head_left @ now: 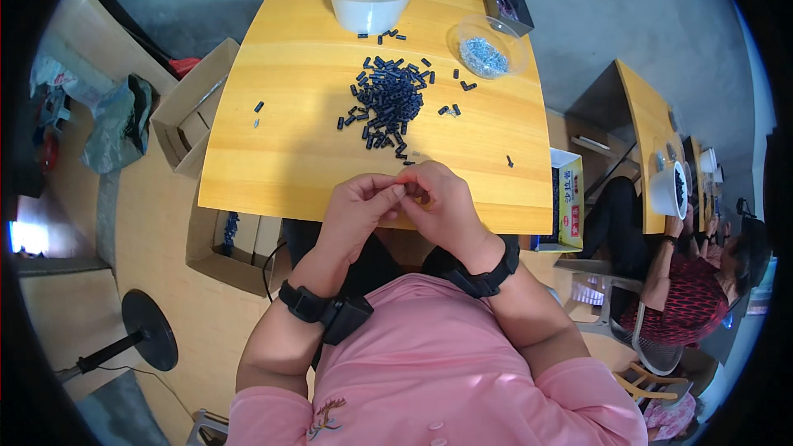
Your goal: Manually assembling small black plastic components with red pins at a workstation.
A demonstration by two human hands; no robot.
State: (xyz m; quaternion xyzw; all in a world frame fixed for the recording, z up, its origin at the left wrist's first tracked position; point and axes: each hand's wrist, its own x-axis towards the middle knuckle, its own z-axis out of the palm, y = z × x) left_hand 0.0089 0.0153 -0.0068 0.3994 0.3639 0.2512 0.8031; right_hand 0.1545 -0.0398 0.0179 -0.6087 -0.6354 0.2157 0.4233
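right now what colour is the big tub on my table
The big tub is white, clearest in the head view.

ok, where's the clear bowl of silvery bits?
Head view: the clear bowl stands far right on the table, in front of the black box and right of the white bucket.

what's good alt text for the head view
A person's left hand and right hand meet, fingers together, at a yellow wooden table; anything held is unclear. Beyond lie a heap of small black parts, a white bucket full of more and, rightward, a clear bowl of silvery pieces.
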